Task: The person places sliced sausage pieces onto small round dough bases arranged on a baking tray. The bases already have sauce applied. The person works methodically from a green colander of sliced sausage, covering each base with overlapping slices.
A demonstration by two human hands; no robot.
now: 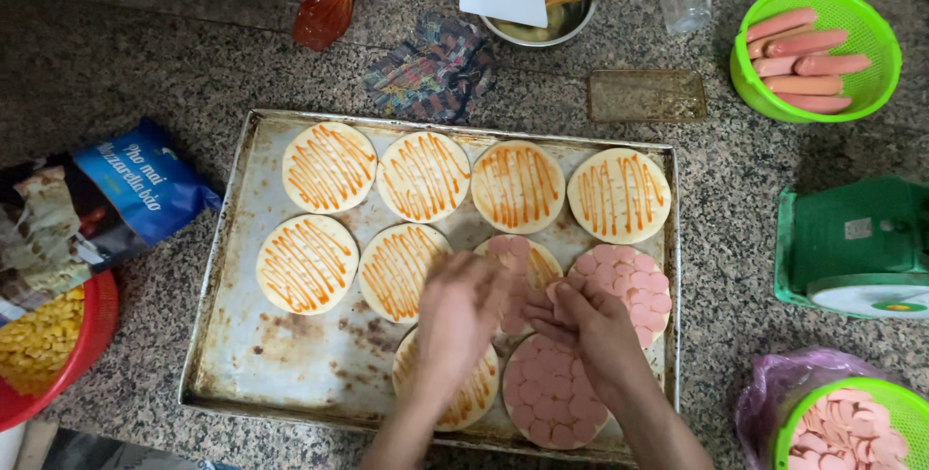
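Sausage slices (515, 288) lie half-laid on a middle pizza base (527, 262) in the metal tray (232, 238), both hands over them: left hand (457, 320) spread, right hand (592, 327) pinching slices. Near right, a green basket (876, 394) holds more slices; far right, another green basket (852, 7) holds whole sausages (803, 59) (uncut).

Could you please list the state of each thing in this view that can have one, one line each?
left hand: over the half-topped base, fingers spread
right hand: fingertips on the half-topped base
half-topped base: partly covered with sausage slices
baking tray: ten round bases on it
sauced bases: orange sauce stripes, no slices
covered bases: fully covered with slices
green basket: holds whole sausages
steel bowl: holds a scraper
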